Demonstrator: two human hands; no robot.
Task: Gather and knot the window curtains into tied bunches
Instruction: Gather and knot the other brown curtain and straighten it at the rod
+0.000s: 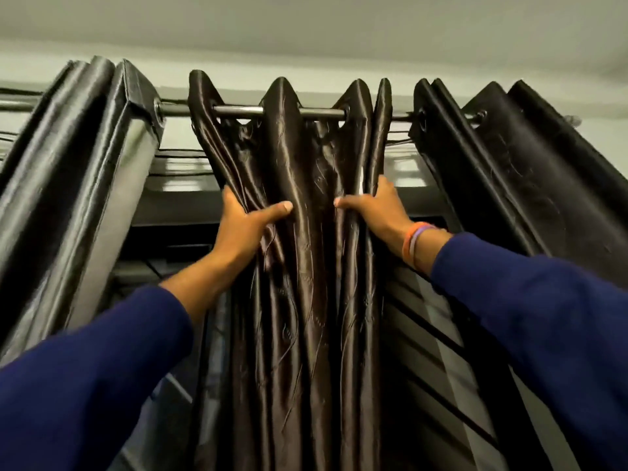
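A dark brown satin curtain panel (306, 266) hangs in folds from a metal rod (238, 111) at the centre. My left hand (244, 226) grips its left side high up, thumb across the front, fingers hidden behind the cloth. My right hand (377, 209) grips the panel's right edge at the same height, thumb pointing left over the folds. Both arms are raised in blue sleeves.
Another bunched dark curtain (78, 185) hangs on the rod at the left and a third (503, 171) at the right. Behind them is a window with horizontal slats (424, 328). Thin cables (176, 154) run along the wall under the rod. The ceiling is close above.
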